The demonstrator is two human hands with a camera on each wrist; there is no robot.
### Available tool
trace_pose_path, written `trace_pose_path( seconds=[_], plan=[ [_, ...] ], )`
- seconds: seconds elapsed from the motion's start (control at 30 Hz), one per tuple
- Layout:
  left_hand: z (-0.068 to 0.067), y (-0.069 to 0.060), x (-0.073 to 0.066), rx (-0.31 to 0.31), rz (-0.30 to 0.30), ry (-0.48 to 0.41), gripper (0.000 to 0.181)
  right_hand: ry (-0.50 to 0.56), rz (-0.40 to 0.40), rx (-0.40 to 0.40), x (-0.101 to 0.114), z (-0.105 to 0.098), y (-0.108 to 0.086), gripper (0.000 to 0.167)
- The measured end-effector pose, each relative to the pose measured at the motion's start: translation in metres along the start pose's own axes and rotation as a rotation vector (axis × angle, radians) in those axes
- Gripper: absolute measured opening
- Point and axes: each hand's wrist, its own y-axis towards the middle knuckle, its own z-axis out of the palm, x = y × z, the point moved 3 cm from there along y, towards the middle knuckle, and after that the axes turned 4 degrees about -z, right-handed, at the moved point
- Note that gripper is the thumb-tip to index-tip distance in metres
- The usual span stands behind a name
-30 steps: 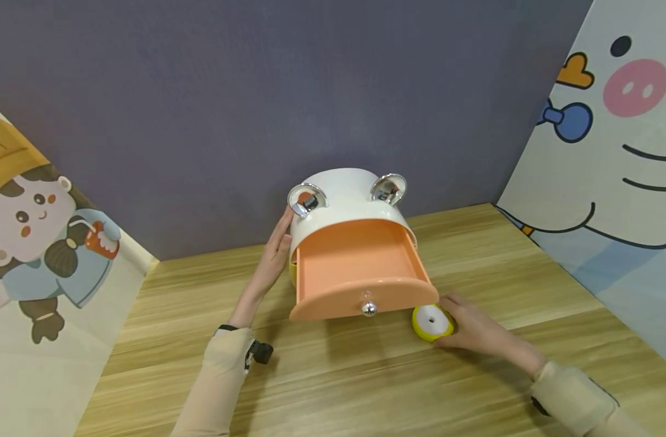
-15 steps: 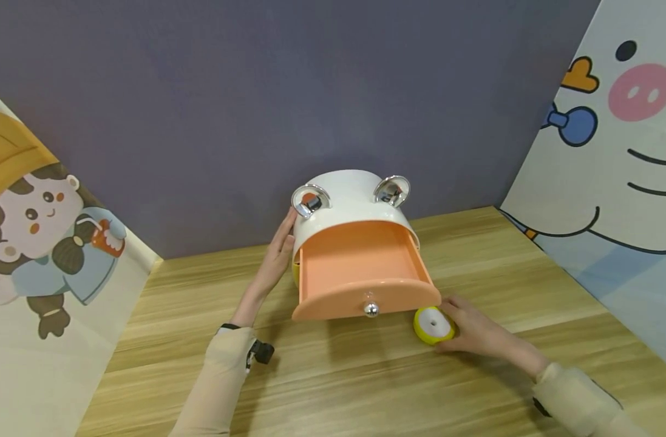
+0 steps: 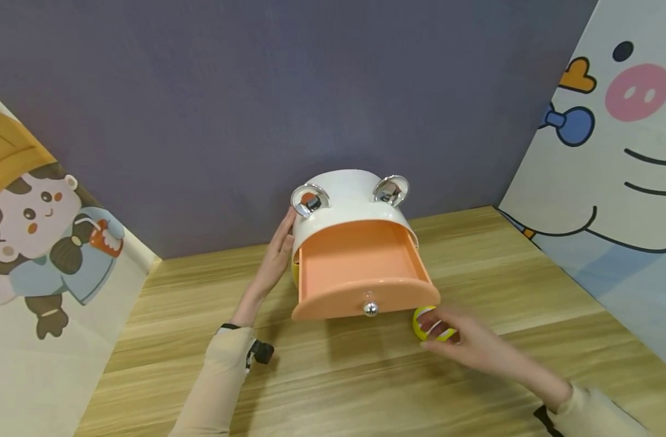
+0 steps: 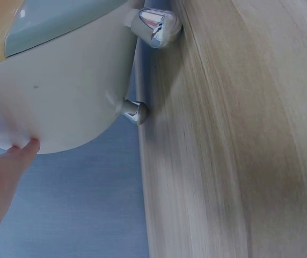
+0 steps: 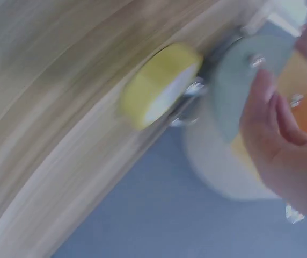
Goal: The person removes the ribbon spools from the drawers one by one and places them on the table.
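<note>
A white rounded storage box point(image 3: 345, 191) with two chrome ear-like rings stands against the back wall. Its orange top drawer point(image 3: 360, 255) is pulled out and holds nothing visible. My left hand point(image 3: 274, 262) rests on the box's left side, fingertips touching its white wall in the left wrist view. Below the drawer's right corner lies a yellow-rimmed disc point(image 3: 419, 328) with a white face, partly hidden by my right hand point(image 3: 472, 343). In the right wrist view, the disc point(image 5: 156, 86) is apart from the blurred right hand, whose bent fingers hold nothing.
The box stands on chrome feet point(image 4: 136, 111) on a wood-grain table point(image 3: 333, 388). Behind it rises a dark grey wall point(image 3: 333, 85). Cartoon-printed panels flank the table at left point(image 3: 16, 370) and right point(image 3: 562, 176). Lower green and yellow drawer fronts show in the right wrist view.
My right hand has let go of the yellow-rimmed disc and now hovers over it, its fingers drawn closer together. The disc, left hand and drawer have stayed in place.
</note>
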Motion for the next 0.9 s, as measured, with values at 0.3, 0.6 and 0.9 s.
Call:
trace_pose_path(
  seconds=[0.3, 0.6, 0.9],
  plan=[
    [-0.001, -0.001, 0.001, -0.005, -0.007, 0.002, 0.055, 0.619, 0.199, 0.223, 0.051, 0.023, 0.013, 0.035],
    [-0.002, -0.001, 0.004, 0.001, -0.016, -0.014, 0.055, 1.035, 0.217, 0.246, 0.075, 0.04, 0.038, 0.04],
    [0.0, -0.001, 0.002, -0.001, 0.017, -0.007, 0.055, 1.161, 0.236, 0.173, 0.087, 0.038, 0.052, 0.033]
  ],
)
